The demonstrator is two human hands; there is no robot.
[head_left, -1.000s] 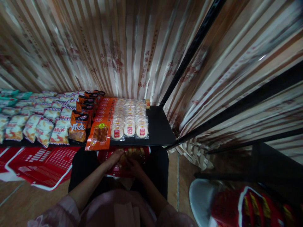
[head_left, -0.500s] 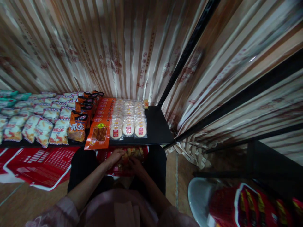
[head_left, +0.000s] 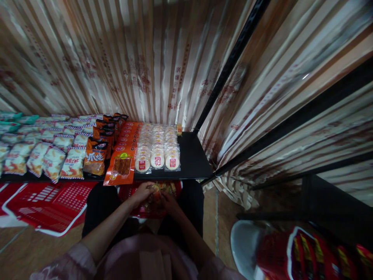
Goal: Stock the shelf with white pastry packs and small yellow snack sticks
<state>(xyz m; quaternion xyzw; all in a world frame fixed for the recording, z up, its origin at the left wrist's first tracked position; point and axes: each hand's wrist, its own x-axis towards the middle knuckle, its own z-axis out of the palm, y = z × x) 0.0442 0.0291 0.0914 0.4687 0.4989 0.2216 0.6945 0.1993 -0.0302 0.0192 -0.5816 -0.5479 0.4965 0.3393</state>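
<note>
Between my knees stands a red basket (head_left: 131,190) with several small gold-and-yellow wrapped snack packets in it. My left hand (head_left: 143,192) is closed on the left side of a small wrapped snack packet (head_left: 156,191) with a yellowish-orange wrapper. On the packet's right side, the fingers of my right hand (head_left: 169,203) are closed too. Both hands are just below the front edge of a black shelf (head_left: 192,155). Dim light hides the packet's print and the exact finger contact.
On the shelf stand rows of clear-wrapped round white crackers (head_left: 157,160), an orange snack bag (head_left: 121,165), orange-black bags (head_left: 95,156) and white bags (head_left: 72,161). Another red basket (head_left: 58,206) is at left. A filled red basket (head_left: 274,249) sits at right, by a black post (head_left: 224,77).
Both hands stay together over the basket and shift slightly while handling the packet, which shows more clearly now. The items on the shelf have not moved.
</note>
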